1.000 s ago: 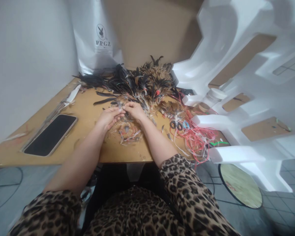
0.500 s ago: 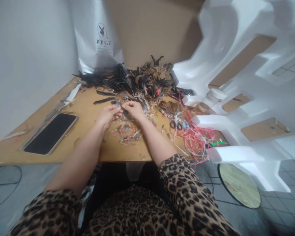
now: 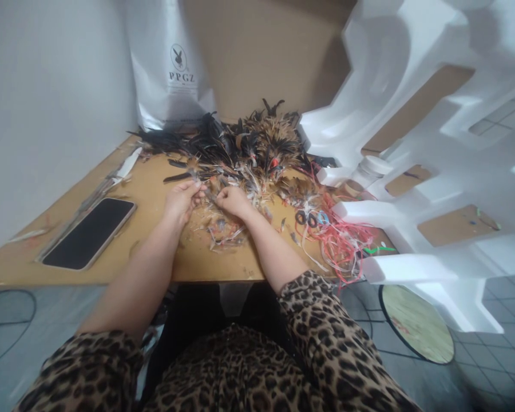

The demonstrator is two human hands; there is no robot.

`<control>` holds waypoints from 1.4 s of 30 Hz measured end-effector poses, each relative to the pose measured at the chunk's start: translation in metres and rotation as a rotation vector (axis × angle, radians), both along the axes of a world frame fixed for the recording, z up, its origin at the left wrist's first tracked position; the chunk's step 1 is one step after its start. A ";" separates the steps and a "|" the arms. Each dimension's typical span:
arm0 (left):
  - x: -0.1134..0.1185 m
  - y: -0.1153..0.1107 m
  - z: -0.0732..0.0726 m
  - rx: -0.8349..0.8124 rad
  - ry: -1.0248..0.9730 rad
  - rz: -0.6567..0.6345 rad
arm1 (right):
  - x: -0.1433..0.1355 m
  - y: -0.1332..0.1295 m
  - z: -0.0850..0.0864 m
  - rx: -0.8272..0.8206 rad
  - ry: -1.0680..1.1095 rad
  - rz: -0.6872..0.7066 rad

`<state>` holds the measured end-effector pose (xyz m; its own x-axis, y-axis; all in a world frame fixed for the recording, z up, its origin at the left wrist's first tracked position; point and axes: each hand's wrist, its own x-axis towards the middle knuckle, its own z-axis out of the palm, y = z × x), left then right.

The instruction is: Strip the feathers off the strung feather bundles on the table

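My left hand (image 3: 182,201) is closed in a pinch on a small brownish feather (image 3: 193,166), whose tip sticks up past the fingers. Just to its right, my right hand (image 3: 233,202) is also pinched together, low over loose feather scraps; whatever lies between its fingertips is too small to name. A little space separates the two hands. Behind them spreads a pile of dark and brown feathers (image 3: 278,134). Bits of fluff and reddish trimmings (image 3: 225,232) lie in front of my right hand.
A phone (image 3: 90,233) lies at the left of the table (image 3: 206,266). Pink and white strings (image 3: 345,243) tangle at the right, near black rings (image 3: 312,220). White foam packing (image 3: 381,269) stands along the right edge. A silver bag (image 3: 167,97) is at the back.
My hands have moved apart slightly. The left has shifted left, its feather now showing more above the fingers; the right has dropped a little toward me.
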<state>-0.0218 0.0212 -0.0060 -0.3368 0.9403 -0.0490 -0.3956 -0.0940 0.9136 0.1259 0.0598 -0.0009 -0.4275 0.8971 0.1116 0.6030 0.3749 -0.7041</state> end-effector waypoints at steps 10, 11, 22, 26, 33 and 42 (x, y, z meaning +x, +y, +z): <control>0.004 -0.005 0.005 -0.110 0.014 -0.110 | 0.006 0.003 0.006 -0.515 0.667 -0.065; 0.005 -0.005 0.005 -0.113 0.022 -0.123 | 0.006 0.004 0.006 -0.542 0.708 -0.061; 0.009 -0.007 0.003 -0.138 -0.001 -0.249 | 0.003 0.005 0.002 -0.623 0.922 -0.007; 0.009 -0.008 0.004 -0.139 -0.084 -0.295 | -0.001 0.001 0.002 -0.628 0.959 0.001; 0.009 -0.007 0.004 -0.146 -0.121 -0.312 | -0.005 -0.001 -0.001 -0.593 0.949 0.027; 0.009 -0.006 0.000 -0.112 -0.019 -0.311 | -0.006 -0.006 0.005 -0.568 0.919 0.003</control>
